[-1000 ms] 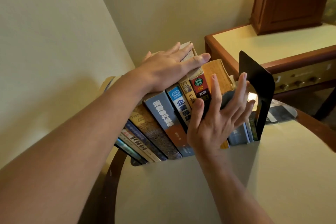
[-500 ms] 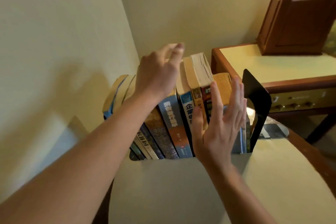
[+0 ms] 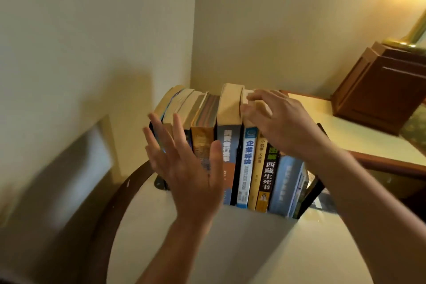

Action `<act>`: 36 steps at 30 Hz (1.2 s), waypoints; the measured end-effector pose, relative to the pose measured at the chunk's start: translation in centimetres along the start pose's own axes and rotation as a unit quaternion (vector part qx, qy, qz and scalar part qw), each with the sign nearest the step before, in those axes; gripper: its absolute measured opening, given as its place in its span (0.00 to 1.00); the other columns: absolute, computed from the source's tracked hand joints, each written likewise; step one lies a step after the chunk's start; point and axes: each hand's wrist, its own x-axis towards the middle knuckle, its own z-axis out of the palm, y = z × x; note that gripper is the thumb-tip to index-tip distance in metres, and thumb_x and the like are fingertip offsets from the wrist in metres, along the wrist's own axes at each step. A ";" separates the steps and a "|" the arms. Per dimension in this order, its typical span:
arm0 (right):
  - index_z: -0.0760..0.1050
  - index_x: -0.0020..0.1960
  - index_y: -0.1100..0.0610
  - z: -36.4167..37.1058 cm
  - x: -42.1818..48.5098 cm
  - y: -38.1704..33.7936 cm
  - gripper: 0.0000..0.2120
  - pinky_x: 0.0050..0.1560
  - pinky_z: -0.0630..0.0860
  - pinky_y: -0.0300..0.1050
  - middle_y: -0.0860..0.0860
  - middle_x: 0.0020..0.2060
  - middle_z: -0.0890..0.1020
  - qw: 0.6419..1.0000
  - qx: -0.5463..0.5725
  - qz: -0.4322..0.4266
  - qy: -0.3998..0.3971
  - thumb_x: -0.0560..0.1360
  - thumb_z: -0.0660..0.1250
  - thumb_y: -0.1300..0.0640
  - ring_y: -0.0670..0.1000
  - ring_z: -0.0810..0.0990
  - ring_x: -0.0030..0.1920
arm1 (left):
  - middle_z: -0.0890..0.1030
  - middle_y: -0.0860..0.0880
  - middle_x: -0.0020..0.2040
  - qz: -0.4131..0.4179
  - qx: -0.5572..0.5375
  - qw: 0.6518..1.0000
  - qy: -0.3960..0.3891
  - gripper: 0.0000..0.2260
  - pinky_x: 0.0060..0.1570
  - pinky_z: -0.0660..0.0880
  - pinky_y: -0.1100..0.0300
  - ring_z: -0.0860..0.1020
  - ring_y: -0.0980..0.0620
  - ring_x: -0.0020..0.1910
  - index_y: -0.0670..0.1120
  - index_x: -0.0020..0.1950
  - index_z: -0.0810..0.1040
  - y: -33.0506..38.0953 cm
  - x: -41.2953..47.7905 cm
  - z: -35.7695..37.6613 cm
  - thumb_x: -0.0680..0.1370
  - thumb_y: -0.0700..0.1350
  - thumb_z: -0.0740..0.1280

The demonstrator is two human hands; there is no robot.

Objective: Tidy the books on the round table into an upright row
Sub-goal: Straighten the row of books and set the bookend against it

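A row of several books (image 3: 247,163) stands nearly upright at the back of the round table (image 3: 230,251), spines facing me. A black bookend (image 3: 311,193) closes the row's right end, and the foot of another bookend (image 3: 160,184) shows at the left. My left hand (image 3: 186,163) is flat and spread in front of the spines of the left books; whether it touches them is unclear. My right hand (image 3: 279,122) lies over the top edges of the right books, its fingertips on their pages.
The table stands in a wall corner, with its dark wooden rim (image 3: 108,212) curving round on the left. A side table (image 3: 359,136) to the right carries a brown wooden box (image 3: 382,90). A lamp glows at the top right.
The leaning books now stand nearly upright. My left hand came off the book tops to the front of the left spines. My right hand rose from the spines to the book tops.
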 end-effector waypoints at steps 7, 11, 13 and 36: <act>0.58 0.80 0.48 0.5 6.8 -1.3 0.38 0.70 0.61 0.51 0.52 0.79 0.62 0.974 -0.055 0.034 -0.218 0.77 0.54 0.29 0.55 0.63 0.76 | 0.44 0.41 0.83 -0.069 -0.052 0.995 0.048 0.40 0.76 0.46 0.32 0.40 0.39 0.81 0.39 0.82 0.46 1.7 -1.7 5.4 0.81 0.66 0.51; 0.51 0.82 0.49 1.8 8.8 -0.9 0.41 0.77 0.54 0.58 0.52 0.82 0.52 0.968 -0.097 0.042 -0.227 0.77 0.53 0.27 0.57 0.54 0.80 | 0.47 0.36 0.82 -0.057 -0.057 0.993 0.090 0.40 0.77 0.44 0.33 0.42 0.35 0.81 0.34 0.80 0.48 2.0 -1.9 7.0 0.82 0.65 0.49; 0.51 0.82 0.49 2.5 9.1 -0.5 0.41 0.77 0.55 0.60 0.53 0.81 0.55 0.968 -0.114 0.036 -0.223 0.77 0.52 0.27 0.58 0.56 0.80 | 0.49 0.34 0.81 -0.039 -0.040 0.993 0.100 0.39 0.76 0.45 0.32 0.44 0.32 0.80 0.34 0.79 0.49 1.2 -2.1 7.6 0.82 0.63 0.48; 0.73 0.67 0.51 4.7 9.3 -5.5 0.29 0.69 0.66 0.60 0.55 0.67 0.75 0.954 -0.179 -0.029 -0.238 0.79 0.53 0.31 0.59 0.72 0.67 | 0.50 0.33 0.81 -0.086 -0.012 0.986 0.141 0.48 0.75 0.49 0.33 0.46 0.33 0.80 0.33 0.79 0.52 -2.1 -1.5 7.8 0.77 0.73 0.45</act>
